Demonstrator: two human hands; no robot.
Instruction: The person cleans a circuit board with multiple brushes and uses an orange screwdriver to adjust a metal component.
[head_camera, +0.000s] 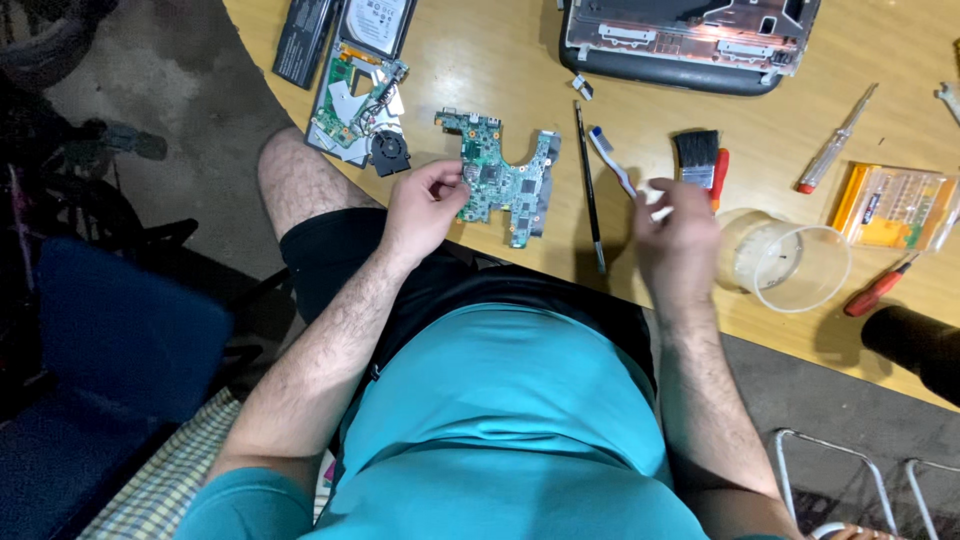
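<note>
A green circuit board (505, 170) lies on the wooden table (520, 60) near its front edge. My left hand (425, 205) grips the board's left edge between thumb and fingers. My right hand (678, 240) hovers to the right of the board, fingers closed on a small white object (660, 212) whose shape I cannot make out. A white toothbrush (610, 160) lies just left of that hand, and a black-bristled paintbrush with a red handle (700, 158) lies right above it.
A clear plastic cup (790, 262) lies on its side right of my right hand. An opened laptop base (690, 35) sits at the back. A hard drive, fan and second board (360, 95) lie at the left. Screwdrivers (835, 140), a bit case (890, 205) and a thin black rod (588, 185) lie around.
</note>
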